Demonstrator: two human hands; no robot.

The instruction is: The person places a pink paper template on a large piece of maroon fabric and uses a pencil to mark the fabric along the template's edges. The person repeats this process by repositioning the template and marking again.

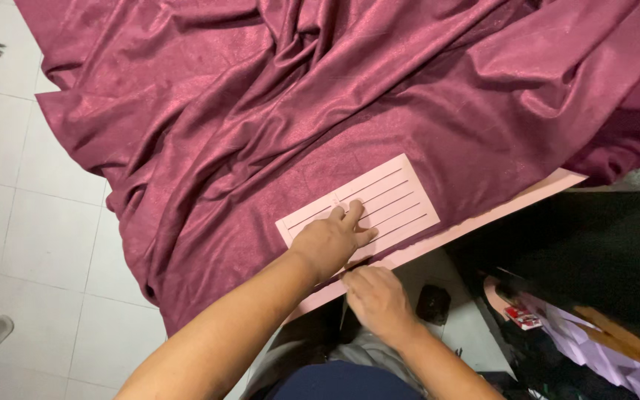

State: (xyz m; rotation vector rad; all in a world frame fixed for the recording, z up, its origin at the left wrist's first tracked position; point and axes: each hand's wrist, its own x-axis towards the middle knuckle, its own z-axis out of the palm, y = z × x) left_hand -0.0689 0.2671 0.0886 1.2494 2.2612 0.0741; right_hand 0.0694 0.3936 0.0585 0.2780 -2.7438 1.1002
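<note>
On the maroon fabric [275, 111] at the table edge, my left hand [329, 243] presses flat, fingers spread, on the slotted pink template [390, 200]; its long axis runs up-right. My right hand [378, 300], just below, pinches something hidden.

Light was soft, even, from above; no hard glare. Maroon fabric [320, 96] showed mild sheen on fold ridges, darker shadow in creases. White tile floor [31, 222] was bright, slightly washed at left. Right side under table edge was dim, detail lost in black area [594, 244]. Left hand [329, 241] and pink slotted card [379, 204] were quite sharp, small shadow beside fingers. Right hand [379, 300] was a bit soft. Corners were blurred; lines bent slightly at frame edges, wide lens.
</note>
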